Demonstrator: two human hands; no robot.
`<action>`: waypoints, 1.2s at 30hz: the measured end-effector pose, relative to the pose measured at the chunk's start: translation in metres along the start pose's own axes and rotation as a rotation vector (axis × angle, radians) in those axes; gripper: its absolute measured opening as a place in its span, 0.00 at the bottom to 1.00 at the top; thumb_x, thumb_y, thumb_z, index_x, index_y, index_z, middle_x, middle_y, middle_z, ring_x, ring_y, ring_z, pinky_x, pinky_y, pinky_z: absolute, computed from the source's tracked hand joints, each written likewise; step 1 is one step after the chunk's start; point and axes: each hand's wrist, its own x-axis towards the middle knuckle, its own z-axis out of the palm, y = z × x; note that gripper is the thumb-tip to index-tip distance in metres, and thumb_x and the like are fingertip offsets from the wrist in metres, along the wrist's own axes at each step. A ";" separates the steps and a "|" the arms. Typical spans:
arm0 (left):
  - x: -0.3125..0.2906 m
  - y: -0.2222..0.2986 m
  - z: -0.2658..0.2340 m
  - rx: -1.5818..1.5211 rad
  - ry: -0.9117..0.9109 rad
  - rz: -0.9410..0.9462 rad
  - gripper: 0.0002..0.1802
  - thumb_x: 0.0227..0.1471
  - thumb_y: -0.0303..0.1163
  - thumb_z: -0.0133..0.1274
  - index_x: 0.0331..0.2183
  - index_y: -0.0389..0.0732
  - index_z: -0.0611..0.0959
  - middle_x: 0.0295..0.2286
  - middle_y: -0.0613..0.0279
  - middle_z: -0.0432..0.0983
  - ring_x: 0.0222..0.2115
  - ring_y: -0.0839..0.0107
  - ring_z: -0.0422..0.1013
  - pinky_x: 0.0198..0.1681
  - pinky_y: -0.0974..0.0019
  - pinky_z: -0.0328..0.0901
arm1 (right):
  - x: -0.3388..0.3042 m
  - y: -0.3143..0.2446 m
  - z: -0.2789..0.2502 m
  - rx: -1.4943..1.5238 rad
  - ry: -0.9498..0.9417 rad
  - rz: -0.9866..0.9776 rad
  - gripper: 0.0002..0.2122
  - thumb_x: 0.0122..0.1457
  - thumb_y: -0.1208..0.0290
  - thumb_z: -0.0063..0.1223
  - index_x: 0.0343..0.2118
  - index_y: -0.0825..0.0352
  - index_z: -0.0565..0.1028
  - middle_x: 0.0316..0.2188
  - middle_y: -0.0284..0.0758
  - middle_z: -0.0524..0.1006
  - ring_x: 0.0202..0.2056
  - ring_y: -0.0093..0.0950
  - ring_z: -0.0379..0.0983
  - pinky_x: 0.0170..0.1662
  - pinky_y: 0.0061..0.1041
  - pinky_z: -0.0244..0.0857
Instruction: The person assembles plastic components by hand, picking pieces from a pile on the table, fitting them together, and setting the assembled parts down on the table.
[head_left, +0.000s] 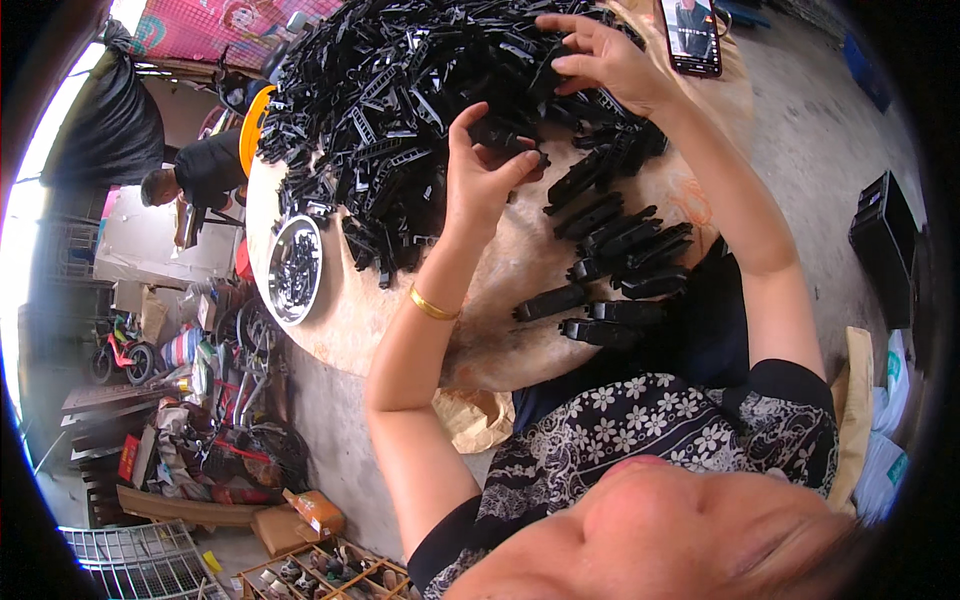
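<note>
My left hand [485, 175] grips a black plastic part [508, 137] between thumb and fingers, over the near edge of a big pile. That pile of loose black plastic pieces [370, 110], some of them ladder-like strips, covers the far part of a round table [480, 330]. Above the pile's right side, my right hand [605, 65] has its fingers apart, and I make out nothing held in it. Several longer black assembled parts [625, 240] lie side by side in rows on the near right of the tabletop.
A white-rimmed bowl [318, 262] of small dark pieces stands at the table's left edge. At the far right edge is a phone [692, 35]. A black crate [884, 240] stands on the floor at right. Bicycles and clutter lie left, where another person [200, 170] bends over.
</note>
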 end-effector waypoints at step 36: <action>-0.019 0.028 -0.003 0.751 0.129 0.381 0.15 0.43 0.23 0.58 0.38 0.34 0.78 0.23 0.61 0.77 0.23 0.82 0.69 0.28 0.77 0.64 | -0.028 -0.022 0.045 -0.775 -0.194 -0.346 0.18 0.41 0.67 0.63 0.36 0.69 0.76 0.29 0.41 0.76 0.31 0.33 0.73 0.36 0.25 0.66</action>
